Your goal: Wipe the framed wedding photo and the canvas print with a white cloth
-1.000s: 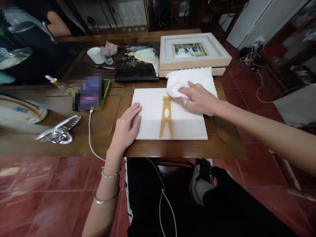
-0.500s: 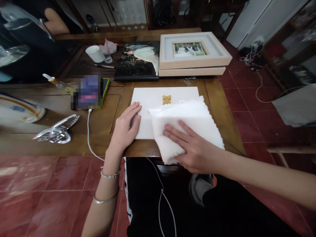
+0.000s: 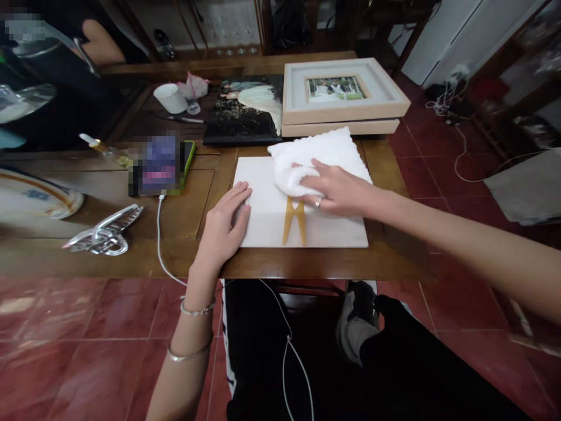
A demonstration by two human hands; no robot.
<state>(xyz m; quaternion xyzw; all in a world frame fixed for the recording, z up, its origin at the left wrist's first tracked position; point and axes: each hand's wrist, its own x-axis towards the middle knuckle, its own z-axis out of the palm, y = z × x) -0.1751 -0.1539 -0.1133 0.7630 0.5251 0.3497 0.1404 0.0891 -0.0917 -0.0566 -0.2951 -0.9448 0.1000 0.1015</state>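
A white rectangular board (image 3: 333,231), the back of a picture frame, lies flat at the near edge of the wooden table (image 3: 193,216). A tan stand leg (image 3: 293,221) is fixed down its middle. My left hand (image 3: 225,225) lies flat on the board's left edge, fingers together. My right hand (image 3: 339,190) presses a white cloth (image 3: 318,155) on the board's far half, fingers bunched into the fabric. The cloth covers the top of the stand leg.
Behind the board are two stacked framed pictures (image 3: 344,93) and a dark photo print (image 3: 245,111). To the left are a phone (image 3: 160,164) with a white cable (image 3: 160,240), a silver hair clip (image 3: 103,234), a plate (image 3: 35,199), a white cup (image 3: 170,98). Another person's arm (image 3: 103,44) shows at the far left.
My right hand swept the cloth from the far end of the board down to its near edge, then back up to the far half. My left hand stayed put.
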